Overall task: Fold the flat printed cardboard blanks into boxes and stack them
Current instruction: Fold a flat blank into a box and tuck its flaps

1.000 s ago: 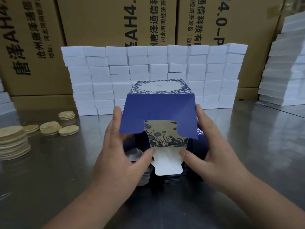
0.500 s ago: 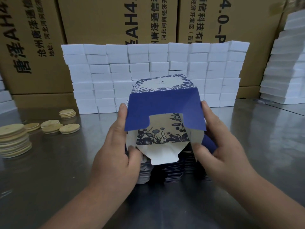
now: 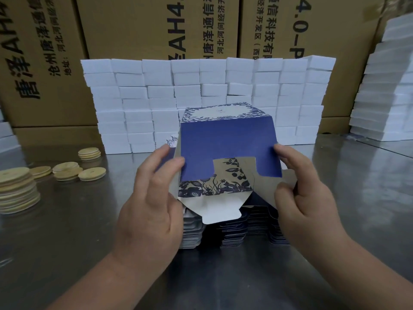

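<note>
A half-folded blue and white printed box (image 3: 225, 144) is held up above the table's middle. Its notched blue flap faces me, and a floral flap with a white tongue hangs below it. My left hand (image 3: 154, 198) grips the box's left side, thumb on the blue flap's edge. My right hand (image 3: 299, 191) holds the right side, pinching a grey side flap. Under the box lies a pile of flat printed blanks (image 3: 232, 231), partly hidden by the box and my hands.
A wall of stacked white boxes (image 3: 138, 104) stands behind, with another white stack (image 3: 388, 95) at the right. Brown shipping cartons (image 3: 138, 27) fill the background. Round wooden discs (image 3: 15, 191) are piled at the left on the steel table (image 3: 67, 242).
The box has been tilted and raised a little. Both hands slid up its sides, and the right side flap now stands out under my right hand.
</note>
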A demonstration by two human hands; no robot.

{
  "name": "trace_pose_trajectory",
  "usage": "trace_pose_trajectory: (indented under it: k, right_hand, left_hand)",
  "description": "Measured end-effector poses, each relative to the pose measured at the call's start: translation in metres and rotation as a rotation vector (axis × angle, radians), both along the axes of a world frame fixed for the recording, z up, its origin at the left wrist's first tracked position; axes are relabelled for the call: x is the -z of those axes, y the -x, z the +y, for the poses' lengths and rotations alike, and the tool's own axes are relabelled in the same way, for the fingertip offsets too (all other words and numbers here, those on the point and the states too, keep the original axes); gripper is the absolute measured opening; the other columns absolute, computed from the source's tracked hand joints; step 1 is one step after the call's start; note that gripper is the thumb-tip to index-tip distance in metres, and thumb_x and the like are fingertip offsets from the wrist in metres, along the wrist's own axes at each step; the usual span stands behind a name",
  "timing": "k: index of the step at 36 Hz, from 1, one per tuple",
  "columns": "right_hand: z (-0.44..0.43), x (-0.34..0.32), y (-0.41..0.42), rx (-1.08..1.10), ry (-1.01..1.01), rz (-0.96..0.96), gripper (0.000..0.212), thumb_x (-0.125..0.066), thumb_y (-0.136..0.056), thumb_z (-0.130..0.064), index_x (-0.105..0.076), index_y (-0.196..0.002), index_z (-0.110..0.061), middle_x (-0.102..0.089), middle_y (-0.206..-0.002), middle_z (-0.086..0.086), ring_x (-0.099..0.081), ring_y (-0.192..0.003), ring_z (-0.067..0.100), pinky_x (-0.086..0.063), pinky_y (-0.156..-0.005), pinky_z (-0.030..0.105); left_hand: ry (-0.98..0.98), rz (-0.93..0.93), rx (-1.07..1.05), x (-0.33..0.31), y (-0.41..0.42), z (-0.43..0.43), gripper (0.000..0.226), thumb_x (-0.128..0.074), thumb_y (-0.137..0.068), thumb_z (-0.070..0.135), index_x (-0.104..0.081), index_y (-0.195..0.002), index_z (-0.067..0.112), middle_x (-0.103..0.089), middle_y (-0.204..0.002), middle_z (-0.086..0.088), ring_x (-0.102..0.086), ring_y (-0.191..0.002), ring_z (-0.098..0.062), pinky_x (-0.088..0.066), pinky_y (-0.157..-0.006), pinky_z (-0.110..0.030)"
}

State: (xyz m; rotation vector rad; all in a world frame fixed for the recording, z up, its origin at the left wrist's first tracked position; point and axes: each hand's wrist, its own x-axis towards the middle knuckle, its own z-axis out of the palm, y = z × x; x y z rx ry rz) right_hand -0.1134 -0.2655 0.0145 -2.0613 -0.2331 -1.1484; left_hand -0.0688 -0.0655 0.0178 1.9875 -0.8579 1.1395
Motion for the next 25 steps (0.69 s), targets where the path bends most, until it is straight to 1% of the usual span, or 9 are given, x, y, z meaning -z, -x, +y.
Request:
trace_pose_trajectory:
  k: [3, 4, 6, 9, 14, 16, 19, 22, 25]
  right_hand:
    - [0.0001, -0.0003, -0.0017, -0.045, 0.048, -0.026, 0.061, -0.035, -0.074, -0.002, -0.051, -0.108, -0.050, -0.052, -0.105, -0.048, -0.049, -0.067, -0.021, -0.034, -0.062, -0.002]
    - [0.0008, -0.0010, -0.0020, -0.049, 0.067, -0.036, 0.060, -0.035, -0.074, -0.001, -0.056, -0.107, -0.046, -0.045, -0.117, -0.050, -0.051, -0.076, -0.023, -0.035, -0.067, -0.002]
    - [0.0028, -0.0023, -0.0023, -0.023, 0.123, -0.075, 0.059, -0.036, -0.073, 0.004, -0.061, -0.101, -0.042, -0.039, -0.130, -0.037, -0.048, -0.102, -0.023, -0.034, -0.078, -0.002]
    - [0.0029, -0.0024, -0.0033, 0.001, 0.170, -0.107, 0.056, -0.036, -0.072, 0.008, -0.055, -0.104, -0.035, -0.036, -0.130, -0.025, -0.032, -0.116, -0.029, -0.029, -0.086, -0.005]
    - [-0.0024, 0.0015, -0.0050, 0.010, 0.207, -0.001, 0.056, -0.035, -0.077, 0.001, -0.063, -0.120, -0.021, -0.032, -0.134, -0.030, -0.026, -0.119, -0.030, -0.025, -0.088, -0.006]
    - [-0.0020, 0.0010, -0.0042, -0.014, 0.193, 0.077, 0.057, -0.035, -0.080, -0.009, -0.054, -0.130, -0.029, -0.029, -0.140, -0.033, -0.027, -0.125, -0.024, -0.025, -0.089, -0.005]
    - [0.0000, -0.0015, -0.0007, -0.065, 0.204, 0.127, 0.055, -0.041, -0.081, -0.031, -0.031, -0.129, -0.056, -0.017, -0.141, -0.043, -0.032, -0.123, -0.019, -0.030, -0.085, -0.001]
    - [-0.0007, -0.0021, 0.0021, -0.144, 0.230, 0.127, 0.057, -0.040, -0.079, -0.043, -0.026, -0.130, -0.064, -0.006, -0.143, -0.042, -0.016, -0.132, -0.021, -0.016, -0.098, -0.003]
    - [-0.0026, -0.0012, 0.0034, -0.252, 0.182, 0.125, 0.064, -0.038, -0.079, -0.041, -0.017, -0.133, -0.067, -0.015, -0.143, -0.043, -0.022, -0.135, -0.013, -0.026, -0.108, 0.015]
  left_hand:
    - [-0.031, 0.055, -0.031, -0.0016, 0.0008, 0.0016, 0.045, -0.030, -0.078, 0.015, -0.044, -0.121, 0.024, -0.041, -0.138, -0.009, -0.052, -0.080, -0.017, -0.044, -0.059, -0.028]
    - [-0.046, 0.072, -0.042, -0.0018, 0.0011, 0.0017, 0.045, -0.032, -0.079, 0.013, -0.048, -0.120, 0.023, -0.042, -0.138, -0.012, -0.054, -0.075, -0.016, -0.041, -0.057, -0.024]
    - [-0.084, 0.102, -0.070, -0.0021, 0.0010, 0.0013, 0.046, -0.040, -0.079, 0.003, -0.060, -0.118, 0.017, -0.043, -0.138, -0.017, -0.053, -0.076, -0.016, -0.038, -0.059, -0.022]
    - [-0.085, 0.169, -0.092, -0.0031, 0.0022, -0.0006, 0.045, -0.045, -0.076, 0.000, -0.065, -0.116, 0.009, -0.044, -0.138, -0.018, -0.049, -0.086, -0.015, -0.040, -0.065, -0.026]
    - [-0.095, 0.224, -0.162, -0.0034, 0.0048, -0.0021, 0.042, -0.051, -0.081, 0.017, -0.063, -0.120, 0.010, -0.047, -0.136, -0.017, -0.061, -0.095, -0.032, -0.042, -0.071, -0.034]
    - [-0.115, 0.255, -0.175, -0.0031, 0.0047, -0.0023, 0.048, -0.042, -0.084, 0.031, -0.061, -0.124, 0.012, -0.047, -0.136, -0.017, -0.062, -0.097, -0.040, -0.046, -0.070, -0.039]
    - [-0.134, 0.290, -0.194, -0.0034, 0.0048, -0.0025, 0.059, -0.033, -0.082, 0.040, -0.058, -0.127, 0.013, -0.045, -0.137, -0.017, -0.061, -0.096, -0.041, -0.048, -0.072, -0.043]
    - [-0.139, 0.291, -0.229, -0.0038, 0.0053, -0.0040, 0.054, -0.043, -0.082, 0.037, -0.058, -0.127, 0.011, -0.045, -0.136, -0.019, -0.059, -0.098, -0.043, -0.049, -0.074, -0.046]
    - [-0.129, 0.311, -0.245, -0.0027, 0.0045, -0.0040, 0.057, -0.051, -0.077, 0.034, -0.056, -0.130, 0.014, -0.040, -0.141, -0.017, -0.056, -0.107, -0.042, -0.048, -0.079, -0.047]
